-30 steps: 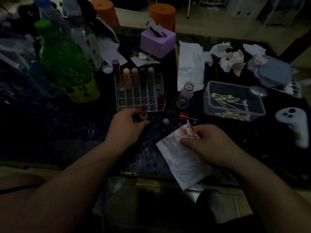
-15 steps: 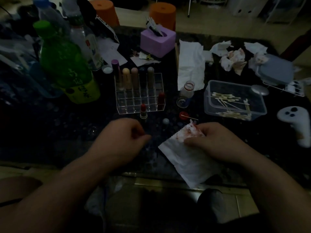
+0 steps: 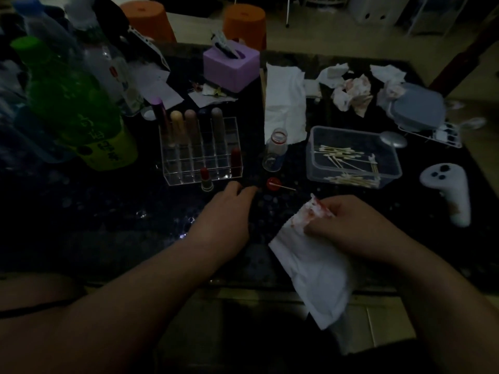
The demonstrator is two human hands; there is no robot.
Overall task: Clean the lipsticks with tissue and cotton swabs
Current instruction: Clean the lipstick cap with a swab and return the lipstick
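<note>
The right hand [image 3: 348,228] pinches a red-stained tissue [image 3: 313,265] at its smeared corner, and the rest drapes over the desk [image 3: 108,211] edge. The left hand [image 3: 226,211] has its fingertips on the desk just right of an uncapped red lipstick [image 3: 206,179], which stands in front of the clear organizer [image 3: 186,160]. I cannot tell whether the left hand grips anything.

Head-worn, close, down over table [image 3: 81,220]
</note>
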